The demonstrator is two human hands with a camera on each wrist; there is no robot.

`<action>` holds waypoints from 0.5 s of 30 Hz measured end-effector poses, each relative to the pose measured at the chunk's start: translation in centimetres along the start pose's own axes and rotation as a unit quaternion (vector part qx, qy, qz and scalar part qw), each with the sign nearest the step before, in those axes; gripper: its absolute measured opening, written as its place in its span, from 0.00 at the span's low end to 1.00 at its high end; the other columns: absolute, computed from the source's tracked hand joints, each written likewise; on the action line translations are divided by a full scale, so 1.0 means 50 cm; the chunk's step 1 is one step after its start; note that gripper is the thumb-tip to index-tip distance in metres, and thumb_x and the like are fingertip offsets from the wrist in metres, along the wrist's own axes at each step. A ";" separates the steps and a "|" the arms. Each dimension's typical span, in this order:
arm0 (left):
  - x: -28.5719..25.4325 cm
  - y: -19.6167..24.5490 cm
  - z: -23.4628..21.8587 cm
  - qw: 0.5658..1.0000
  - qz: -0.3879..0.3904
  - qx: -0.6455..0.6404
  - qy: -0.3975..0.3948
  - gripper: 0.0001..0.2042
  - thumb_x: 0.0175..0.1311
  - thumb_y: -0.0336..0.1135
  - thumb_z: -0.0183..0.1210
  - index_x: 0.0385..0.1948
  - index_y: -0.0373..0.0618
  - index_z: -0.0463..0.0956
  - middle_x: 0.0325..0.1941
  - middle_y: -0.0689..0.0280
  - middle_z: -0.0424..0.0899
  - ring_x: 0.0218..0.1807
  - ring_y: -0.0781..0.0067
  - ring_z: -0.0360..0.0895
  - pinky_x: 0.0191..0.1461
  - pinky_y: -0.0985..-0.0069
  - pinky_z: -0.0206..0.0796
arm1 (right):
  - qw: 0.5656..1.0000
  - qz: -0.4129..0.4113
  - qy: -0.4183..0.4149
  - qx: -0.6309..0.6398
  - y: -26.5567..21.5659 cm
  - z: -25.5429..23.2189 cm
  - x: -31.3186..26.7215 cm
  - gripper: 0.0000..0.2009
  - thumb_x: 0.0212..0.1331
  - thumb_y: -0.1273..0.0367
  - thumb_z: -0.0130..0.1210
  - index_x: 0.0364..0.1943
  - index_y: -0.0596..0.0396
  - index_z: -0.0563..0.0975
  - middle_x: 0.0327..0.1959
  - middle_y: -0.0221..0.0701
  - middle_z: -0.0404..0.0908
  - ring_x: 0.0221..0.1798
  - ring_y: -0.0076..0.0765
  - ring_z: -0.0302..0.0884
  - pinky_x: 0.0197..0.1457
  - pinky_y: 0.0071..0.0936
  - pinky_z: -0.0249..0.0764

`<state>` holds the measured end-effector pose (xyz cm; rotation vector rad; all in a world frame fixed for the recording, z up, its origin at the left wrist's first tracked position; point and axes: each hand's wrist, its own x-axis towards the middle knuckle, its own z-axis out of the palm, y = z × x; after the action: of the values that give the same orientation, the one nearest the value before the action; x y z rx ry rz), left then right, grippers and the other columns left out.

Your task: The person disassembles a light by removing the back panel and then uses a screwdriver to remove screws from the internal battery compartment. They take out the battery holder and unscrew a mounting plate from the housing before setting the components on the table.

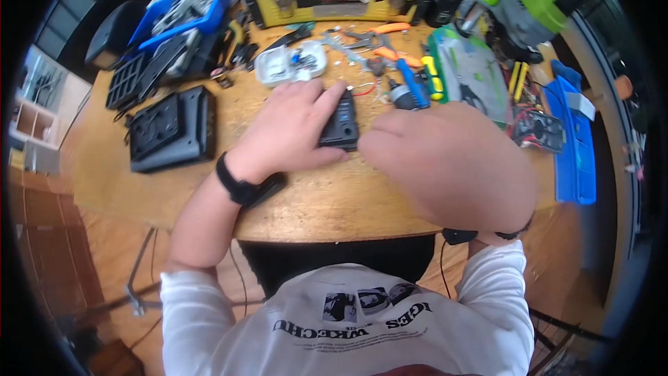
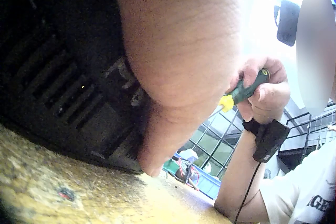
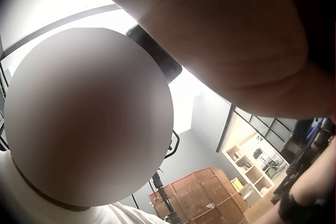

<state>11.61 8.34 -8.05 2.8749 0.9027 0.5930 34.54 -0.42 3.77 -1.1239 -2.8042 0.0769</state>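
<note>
screwdriver (image 2: 245, 92) is being gripped by r. hand (image 1: 445, 160), right of ctr; black device (image 1: 345, 125) is being held by l. hand (image 1: 289, 127) w/ thumb spread, mid-frame. l. hand is prob. being risked: jab poss. if aim is being rushed or device is being pinned too loosely.

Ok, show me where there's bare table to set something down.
The table is mostly bare in two spots: between the black case and the near edge, flanked by left hand and right hand; and between the black box and the left forearm. The far side is crowded with a white tray, pliers and a yellow screwdriver.
</note>
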 end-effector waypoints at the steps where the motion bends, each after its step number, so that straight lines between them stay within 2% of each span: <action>1: 0.000 0.001 -0.002 1.000 -0.006 0.000 -0.001 0.45 0.47 0.53 0.76 0.67 0.38 0.69 0.49 0.51 0.79 0.52 0.46 0.78 0.60 0.57 0.68 | 1.000 0.000 0.004 0.002 0.001 -0.005 -0.003 0.08 0.52 0.73 0.59 0.37 0.53 0.76 0.34 0.34 0.79 0.36 0.50 0.82 0.36 0.43 0.77; 4: 0.005 0.011 -0.017 1.000 0.000 -0.020 -0.012 0.42 0.50 0.50 0.73 0.67 0.38 0.68 0.51 0.49 0.80 0.54 0.43 0.77 0.60 0.55 0.68 | 0.998 0.057 -0.012 -0.021 0.002 -0.022 -0.011 0.08 0.52 0.73 0.58 0.36 0.53 0.76 0.33 0.35 0.79 0.36 0.51 0.82 0.37 0.43 0.77; 6: 0.006 0.013 -0.020 0.999 -0.022 -0.017 -0.029 0.46 0.46 0.52 0.76 0.68 0.38 0.68 0.53 0.49 0.80 0.56 0.43 0.77 0.63 0.55 0.67 | 0.995 0.095 -0.016 -0.034 0.002 -0.018 -0.014 0.08 0.52 0.73 0.58 0.37 0.56 0.76 0.34 0.39 0.81 0.37 0.52 0.83 0.38 0.45 0.78; 8: 0.007 0.016 -0.023 0.999 -0.023 -0.016 -0.033 0.49 0.43 0.54 0.77 0.69 0.39 0.68 0.55 0.48 0.80 0.57 0.42 0.77 0.64 0.54 0.66 | 0.994 0.100 0.014 -0.031 0.009 0.003 -0.012 0.07 0.53 0.73 0.56 0.36 0.59 0.76 0.35 0.44 0.83 0.39 0.56 0.84 0.40 0.47 0.80; 10: 0.007 0.013 -0.024 0.998 -0.038 -0.022 -0.047 0.49 0.42 0.55 0.77 0.69 0.39 0.68 0.55 0.48 0.80 0.57 0.43 0.77 0.65 0.55 0.66 | 0.995 0.094 0.007 -0.013 0.020 0.010 -0.005 0.07 0.54 0.74 0.55 0.37 0.61 0.76 0.35 0.47 0.84 0.39 0.58 0.84 0.41 0.48 0.81; 12: 0.007 0.008 -0.025 0.998 -0.034 -0.027 -0.037 0.50 0.40 0.55 0.79 0.68 0.38 0.69 0.56 0.47 0.80 0.57 0.42 0.77 0.64 0.54 0.67 | 0.993 0.108 -0.048 0.004 0.026 0.018 -0.001 0.07 0.56 0.75 0.54 0.37 0.62 0.76 0.34 0.46 0.83 0.38 0.59 0.84 0.41 0.48 0.80; 13: 0.008 0.006 -0.028 0.997 -0.052 -0.043 -0.046 0.50 0.40 0.54 0.80 0.68 0.38 0.69 0.57 0.45 0.80 0.58 0.40 0.77 0.65 0.54 0.68 | 0.993 0.110 -0.046 0.000 0.028 0.026 -0.003 0.07 0.56 0.75 0.54 0.37 0.62 0.76 0.34 0.46 0.83 0.38 0.59 0.84 0.41 0.48 0.80; 15: 0.008 -0.001 -0.031 0.994 -0.067 -0.061 -0.055 0.50 0.40 0.52 0.81 0.68 0.37 0.70 0.58 0.44 0.80 0.58 0.39 0.77 0.65 0.54 0.69 | 0.992 0.119 0.010 0.035 0.033 0.051 -0.017 0.07 0.58 0.75 0.55 0.40 0.63 0.76 0.37 0.46 0.81 0.39 0.59 0.83 0.40 0.47 0.80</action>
<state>11.28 8.54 -6.48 2.6838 0.9948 0.4568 35.94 0.17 1.02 -1.4282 -2.6137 0.1839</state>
